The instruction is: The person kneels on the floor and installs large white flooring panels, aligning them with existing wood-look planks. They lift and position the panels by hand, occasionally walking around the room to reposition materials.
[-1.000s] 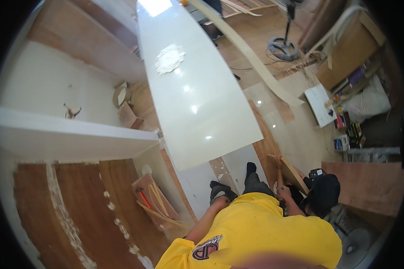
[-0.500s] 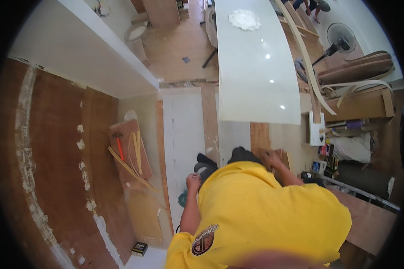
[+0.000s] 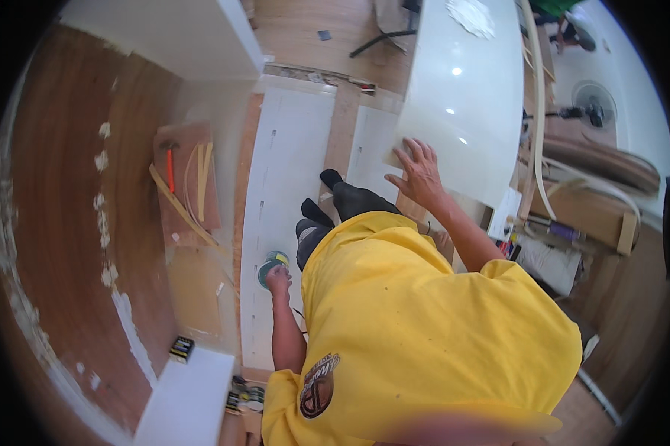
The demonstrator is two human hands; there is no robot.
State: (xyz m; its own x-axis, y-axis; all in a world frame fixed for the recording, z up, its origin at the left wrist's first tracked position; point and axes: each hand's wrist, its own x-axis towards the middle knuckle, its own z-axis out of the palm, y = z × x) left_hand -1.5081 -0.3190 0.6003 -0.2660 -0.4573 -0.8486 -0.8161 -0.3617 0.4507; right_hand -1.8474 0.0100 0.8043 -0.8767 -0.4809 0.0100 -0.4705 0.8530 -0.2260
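Note:
My left hand (image 3: 278,279) is low on the left, fingers curled, over a round green container (image 3: 273,262) with a yellow patch. Whether it grips the container or something small is hidden. My right hand (image 3: 422,177) is open with spread fingers, at the near left corner of a long glossy white panel (image 3: 461,111); I cannot tell if the fingertips press on it. A round white powdery or pasty heap (image 3: 471,16) lies toward the panel's far end. Below the panel are my legs in dark trousers and black socks.
A white strip (image 3: 286,149) runs along the floor. To the left, an orange-handled hammer (image 3: 170,169) and wood strips (image 3: 205,182) lie on a brown board. A small black box (image 3: 181,348) sits near a white ledge. At right are a fan (image 3: 593,108) and curved wood pieces (image 3: 602,165).
My view has shifted, so the surroundings sit higher and more leftward. My right hand has come up from beside my legs to the white panel's corner. My left hand is now over the green container.

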